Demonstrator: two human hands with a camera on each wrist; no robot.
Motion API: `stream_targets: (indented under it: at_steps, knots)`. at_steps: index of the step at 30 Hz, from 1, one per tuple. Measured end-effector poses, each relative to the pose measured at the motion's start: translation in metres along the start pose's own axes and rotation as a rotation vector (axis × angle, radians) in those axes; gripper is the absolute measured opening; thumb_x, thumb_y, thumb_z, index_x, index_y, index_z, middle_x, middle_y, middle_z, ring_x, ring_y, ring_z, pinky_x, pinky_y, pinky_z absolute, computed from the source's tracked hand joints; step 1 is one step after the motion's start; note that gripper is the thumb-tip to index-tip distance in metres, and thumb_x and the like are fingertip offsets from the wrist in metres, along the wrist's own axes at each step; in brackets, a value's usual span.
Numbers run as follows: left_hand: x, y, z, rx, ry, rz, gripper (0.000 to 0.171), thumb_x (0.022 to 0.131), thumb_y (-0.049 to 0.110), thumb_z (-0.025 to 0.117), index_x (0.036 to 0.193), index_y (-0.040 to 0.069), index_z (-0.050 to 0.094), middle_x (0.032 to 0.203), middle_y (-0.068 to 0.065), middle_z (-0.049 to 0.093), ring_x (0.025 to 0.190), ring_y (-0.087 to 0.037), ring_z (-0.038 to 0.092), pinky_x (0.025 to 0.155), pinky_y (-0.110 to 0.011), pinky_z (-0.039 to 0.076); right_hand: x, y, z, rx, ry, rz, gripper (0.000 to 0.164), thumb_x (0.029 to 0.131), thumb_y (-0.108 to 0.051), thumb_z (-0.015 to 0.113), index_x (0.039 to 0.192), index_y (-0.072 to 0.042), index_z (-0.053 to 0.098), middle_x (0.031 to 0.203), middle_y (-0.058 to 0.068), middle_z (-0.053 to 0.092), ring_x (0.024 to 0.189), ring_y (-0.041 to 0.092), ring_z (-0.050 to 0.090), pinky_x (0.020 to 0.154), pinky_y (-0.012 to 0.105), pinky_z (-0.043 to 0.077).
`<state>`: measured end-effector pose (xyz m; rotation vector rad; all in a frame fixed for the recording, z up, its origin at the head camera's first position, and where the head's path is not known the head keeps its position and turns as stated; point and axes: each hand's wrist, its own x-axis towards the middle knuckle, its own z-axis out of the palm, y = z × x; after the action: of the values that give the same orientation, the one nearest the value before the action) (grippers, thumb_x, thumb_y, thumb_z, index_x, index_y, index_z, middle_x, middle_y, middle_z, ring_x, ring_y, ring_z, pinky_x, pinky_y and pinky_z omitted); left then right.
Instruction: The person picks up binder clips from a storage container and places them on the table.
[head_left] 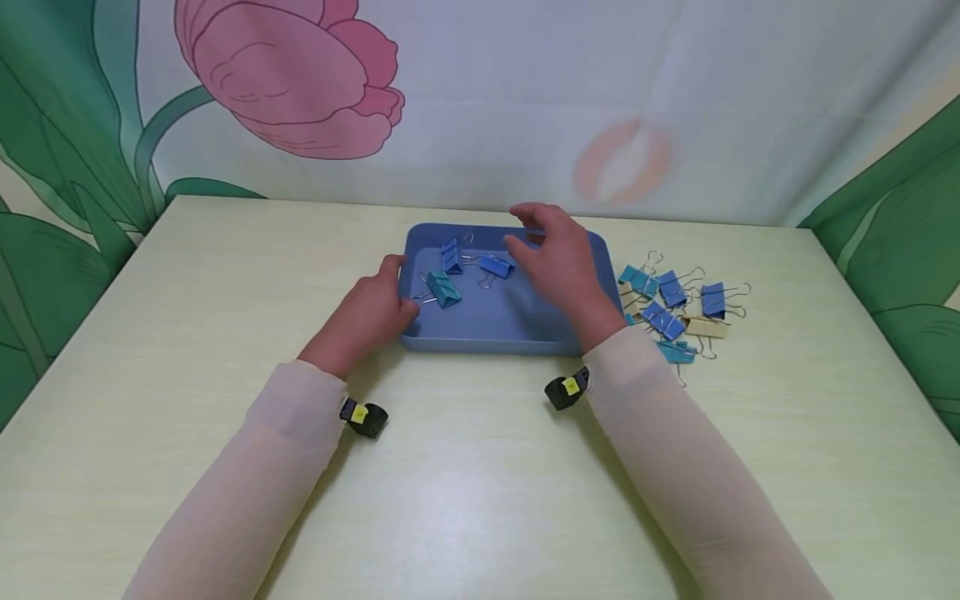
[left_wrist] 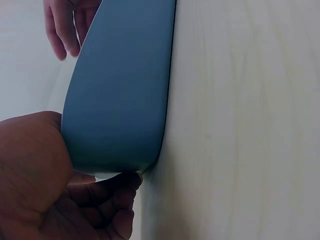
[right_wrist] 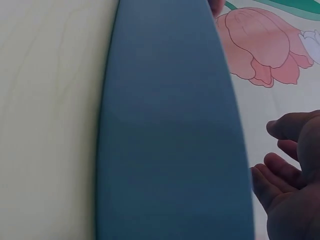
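Note:
A blue tray (head_left: pixel 487 344) lies on the table, its left rim gripped by my left hand (head_left: pixel 367 315). In the left wrist view the thumb side of that left hand (left_wrist: pixel 35 175) is over the rim, fingers curled against the tray's outer wall (left_wrist: pixel 120 90). Inside lie a teal binder clip (head_left: pixel 443 288) and two blue binder clips (head_left: pixel 497 266). My right hand (head_left: pixel 558 262) hovers above the tray's right half, thumb and fingers apart. Nothing shows between the fingers of the right hand (right_wrist: pixel 300 175) in the right wrist view.
Right of the tray, a loose pile of blue, teal and cream binder clips (head_left: pixel 663 320) lies on the table (head_left: pixel 465 483). Some are partly hidden by the right forearm. A curtain (head_left: pixel 487 125) with a printed flower hangs behind the table's back edge.

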<state>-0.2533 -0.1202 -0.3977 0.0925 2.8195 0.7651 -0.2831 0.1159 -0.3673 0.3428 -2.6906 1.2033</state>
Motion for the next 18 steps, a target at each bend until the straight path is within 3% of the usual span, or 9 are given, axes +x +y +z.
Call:
stream_targets:
  at_steps: [7,13,18]
  knots:
    - [-0.001,0.000,-0.001,0.005,0.007,0.009,0.067,0.094,0.018,0.047,0.151,0.002,0.017,0.114,-0.024,0.063,0.088,-0.028,0.056,0.074,-0.034,0.044,0.007,-0.003,0.012,-0.056,-0.100,0.074,0.044,0.094,-0.024,0.062,0.137,-0.015,0.055,0.140,0.005,0.054,0.125,0.024,0.056,0.104,0.036,0.045]
    - [-0.001,0.001,-0.001,-0.013,-0.006,0.003,0.067,0.094,0.016,0.046,0.152,0.002,0.016,0.115,-0.023,0.062,0.088,-0.028,0.055,0.070,-0.032,0.042,0.010,-0.002,0.024,-0.118,-0.179,0.069,0.045,0.095,-0.023,0.060,0.138,-0.013,0.054,0.140,0.006,0.056,0.126,0.025,0.055,0.104,0.037,0.045]
    - [-0.003,0.002,-0.002,-0.010,-0.009,-0.007,0.066,0.094,0.016,0.046,0.152,0.002,0.016,0.120,-0.024,0.061,0.092,-0.028,0.056,0.075,-0.033,0.044,0.012,-0.003,0.030,-0.184,-0.206,0.041,0.041,0.096,-0.020,0.057,0.136,-0.011,0.057,0.136,0.007,0.059,0.122,0.024,0.057,0.102,0.037,0.046]
